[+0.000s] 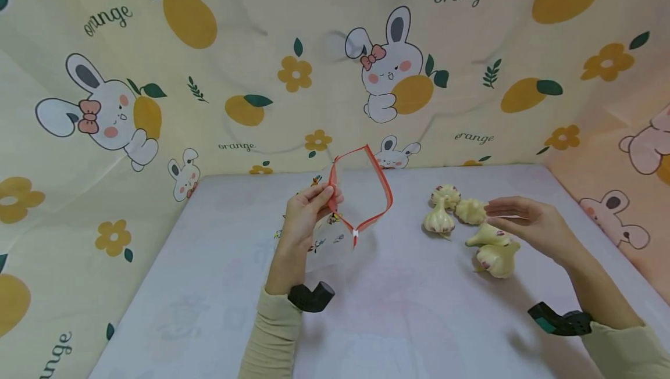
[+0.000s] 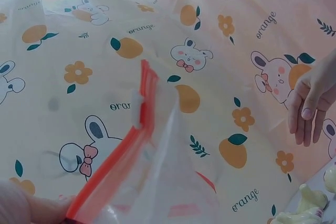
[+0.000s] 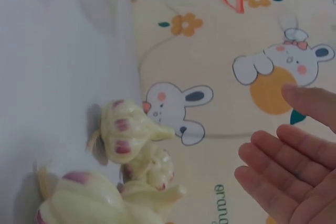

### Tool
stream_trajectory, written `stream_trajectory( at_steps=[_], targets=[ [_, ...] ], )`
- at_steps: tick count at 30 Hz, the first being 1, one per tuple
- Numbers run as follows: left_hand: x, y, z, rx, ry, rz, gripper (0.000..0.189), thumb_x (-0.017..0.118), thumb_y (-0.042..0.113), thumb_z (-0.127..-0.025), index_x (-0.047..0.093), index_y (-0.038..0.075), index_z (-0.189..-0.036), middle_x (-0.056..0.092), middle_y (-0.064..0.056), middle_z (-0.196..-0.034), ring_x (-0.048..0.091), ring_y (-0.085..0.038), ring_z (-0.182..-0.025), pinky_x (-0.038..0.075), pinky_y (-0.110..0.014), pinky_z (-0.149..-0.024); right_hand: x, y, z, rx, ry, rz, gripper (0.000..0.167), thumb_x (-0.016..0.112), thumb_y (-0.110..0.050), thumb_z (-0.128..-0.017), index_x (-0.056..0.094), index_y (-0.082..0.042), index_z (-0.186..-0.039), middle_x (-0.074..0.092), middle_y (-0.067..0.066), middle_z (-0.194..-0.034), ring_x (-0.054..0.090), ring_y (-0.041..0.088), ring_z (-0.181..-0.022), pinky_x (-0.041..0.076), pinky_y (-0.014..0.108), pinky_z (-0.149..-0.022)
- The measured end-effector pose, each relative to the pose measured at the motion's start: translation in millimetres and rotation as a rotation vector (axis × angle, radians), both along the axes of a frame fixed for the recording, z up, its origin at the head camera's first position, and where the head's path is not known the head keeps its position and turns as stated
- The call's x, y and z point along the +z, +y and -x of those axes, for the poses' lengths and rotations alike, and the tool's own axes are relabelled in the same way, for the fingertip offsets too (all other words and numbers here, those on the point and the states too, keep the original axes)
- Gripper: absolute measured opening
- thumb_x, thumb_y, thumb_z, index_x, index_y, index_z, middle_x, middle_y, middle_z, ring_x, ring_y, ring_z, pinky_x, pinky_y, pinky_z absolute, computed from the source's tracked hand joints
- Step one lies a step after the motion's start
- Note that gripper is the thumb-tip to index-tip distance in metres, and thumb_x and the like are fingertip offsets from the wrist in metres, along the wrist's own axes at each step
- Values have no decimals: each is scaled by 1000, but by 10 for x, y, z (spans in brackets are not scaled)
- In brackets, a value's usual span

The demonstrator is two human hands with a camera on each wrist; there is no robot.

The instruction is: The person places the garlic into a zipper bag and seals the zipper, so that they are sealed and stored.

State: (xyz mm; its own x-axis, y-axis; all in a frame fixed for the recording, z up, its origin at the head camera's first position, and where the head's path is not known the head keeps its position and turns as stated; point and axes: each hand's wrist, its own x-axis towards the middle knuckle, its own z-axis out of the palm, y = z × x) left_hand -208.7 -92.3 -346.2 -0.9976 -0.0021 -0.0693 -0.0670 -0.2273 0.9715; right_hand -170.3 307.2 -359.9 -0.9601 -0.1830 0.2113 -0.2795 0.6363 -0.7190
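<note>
My left hand (image 1: 300,219) pinches the edge of a clear zip bag (image 1: 388,190) between thumb and fingers. The bag's red-edged mouth gapes wide, and a white slider (image 1: 355,233) sits at its near corner. Small printed figures show through the clear film. In the left wrist view the thumb and red rim (image 2: 113,163) are close up. On the right, my right hand (image 1: 539,222) hovers with fingers extended, holding nothing, over and beside several garlic bulbs (image 1: 439,220). The right wrist view shows its open palm (image 3: 294,182) apart from the purple-streaked garlic (image 3: 126,132).
A white table (image 1: 209,309) lies under everything. Behind and at both sides hangs a patterned cloth (image 1: 335,13) with rabbits and oranges. Each wrist carries a black camera (image 1: 311,297). The garlic bulbs sit clustered on the table's right half.
</note>
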Motion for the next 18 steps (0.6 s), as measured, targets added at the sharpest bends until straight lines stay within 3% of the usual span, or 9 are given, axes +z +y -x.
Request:
stream_trajectory(
  at_steps=[7,18],
  targets=[
    [-6,-2,3,2,-9,-5,26,61,14,-94,66,-1,-115,71,7,-80,71,-4,-76,59,-19,-81,-54,92,16,104,44,67,31,65,1,-88,57,7,-118,61,-36,-105,60,-20,-92,51,2,-73],
    [-5,0,8,-13,-16,-3,26,59,14,-95,65,-3,-115,71,9,-78,71,-3,-75,58,-18,-79,-119,293,21,120,-21,77,32,64,2,-89,59,-3,-120,64,-33,-106,60,-18,-96,50,3,-74]
  ],
)
